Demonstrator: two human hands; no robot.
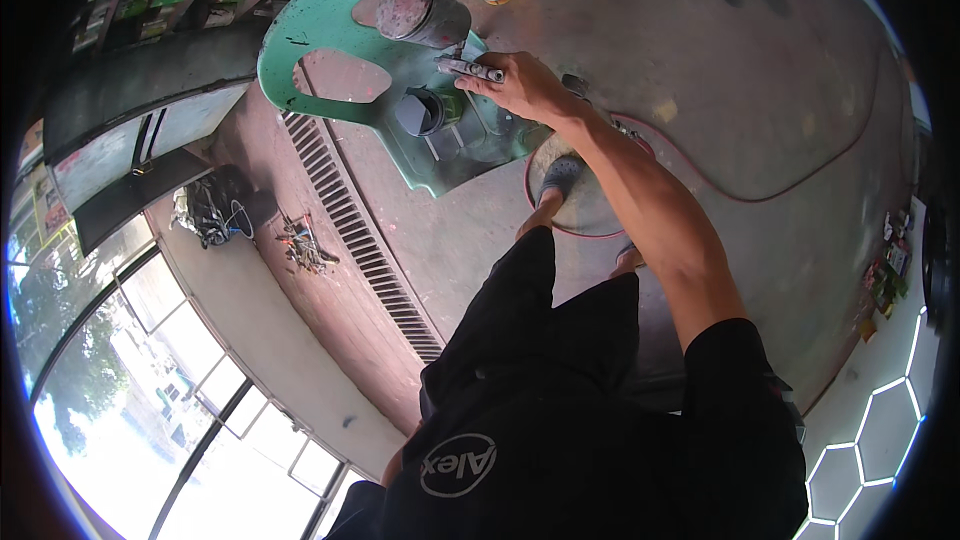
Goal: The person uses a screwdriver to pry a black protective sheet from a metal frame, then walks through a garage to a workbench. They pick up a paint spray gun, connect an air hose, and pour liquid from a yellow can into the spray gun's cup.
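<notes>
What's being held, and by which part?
The right hand holds a spray gun, apparently by its handle, mostly hidden. The left hand is out of view.

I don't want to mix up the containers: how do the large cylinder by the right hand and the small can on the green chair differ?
The large cylinder looks bigger than the small can. The large cylinder's visible end is blotched pinkish grey; the small can has a flat grey piece at its mouth. Both look round and partly dark.
</notes>
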